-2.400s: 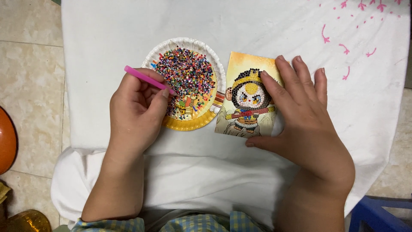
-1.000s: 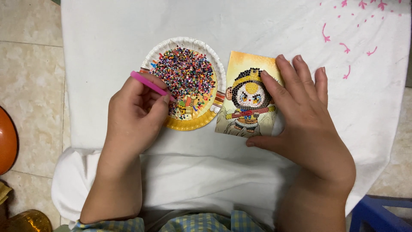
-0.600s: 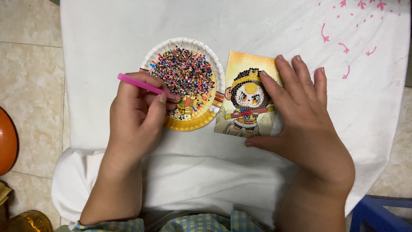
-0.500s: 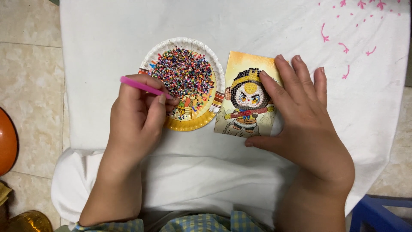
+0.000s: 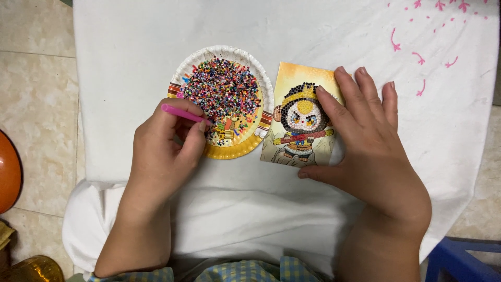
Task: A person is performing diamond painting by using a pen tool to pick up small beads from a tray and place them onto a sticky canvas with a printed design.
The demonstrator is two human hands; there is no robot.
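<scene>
Left hand: left hand [image 5: 164, 151] is clenched around a pink pen [image 5: 183, 113], thumb and forefinger pinching it near the tip end; the free end sticks out past the knuckles on the far side from the thumb.
Pen tip: the tip lies just beyond the fingertips [image 5: 201, 127], over the near edge of the bead pile; whether it touches a bead cannot be told.
Plate: paper plate [image 5: 214, 52] with a white fluted rim and a yellow printed centre lies just ahead of the left fingers, its near rim partly under them.
Beads: heap of small mixed-colour beads [image 5: 227, 89] fills the middle of the plate, directly beyond the pen tip.
Right hand: right hand [image 5: 370, 151] lies flat and released, grasping nothing, palm down.
Right fingers: the fingers [image 5: 334, 112] are spread over the outer side of a picture card [image 5: 300, 117]; the thumb presses at the card's near corner.
Picture card: upright rectangle with an orange background and a beaded round-faced figure, just beside the plate, between the two sets of fingers; its edge seems to touch the plate rim.
Surface: white cloth [image 5: 323, 31] covers the surface under both hands; pink marks show on it well beyond the right fingers.
Floor: beige tiles [image 5: 36, 94] lie outside the left hand.
</scene>
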